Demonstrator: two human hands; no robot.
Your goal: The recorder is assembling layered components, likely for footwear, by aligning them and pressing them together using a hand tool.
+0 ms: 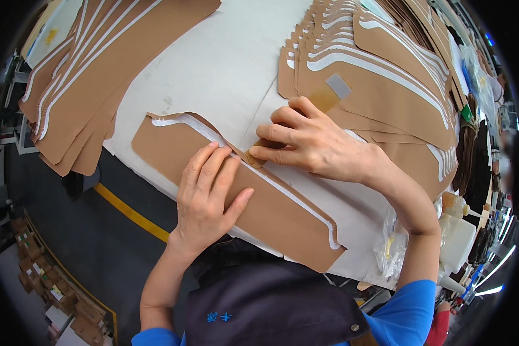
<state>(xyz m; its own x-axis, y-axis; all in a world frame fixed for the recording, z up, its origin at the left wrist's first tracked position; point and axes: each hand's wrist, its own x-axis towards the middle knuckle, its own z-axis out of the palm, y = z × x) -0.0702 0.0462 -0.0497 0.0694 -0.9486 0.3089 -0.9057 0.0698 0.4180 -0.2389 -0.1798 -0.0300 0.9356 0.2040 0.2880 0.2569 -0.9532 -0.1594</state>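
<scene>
A long brown leather-like panel (271,213) lies slantwise on the white table in front of me. A white strip (282,187) follows its far edge, and part of that edge stands raised or folded. My left hand (205,193) rests on the panel with fingers stretched out, its fingertips by the white strip. Closed round a flat amber tool (324,99), my right hand (305,141) works at the folded edge beside those fingertips. The tool's grey end sticks out beyond the knuckles; its other end touches the panel edge, and the middle is hidden by my hand.
Overlapping brown panels with white strips lie at the far left (98,81) and far right (380,81) of the white table (213,63). A clear plastic bag (391,248) and a whitish bottle (457,239) sit by my right arm. Cartons (52,282) stand on the floor at lower left.
</scene>
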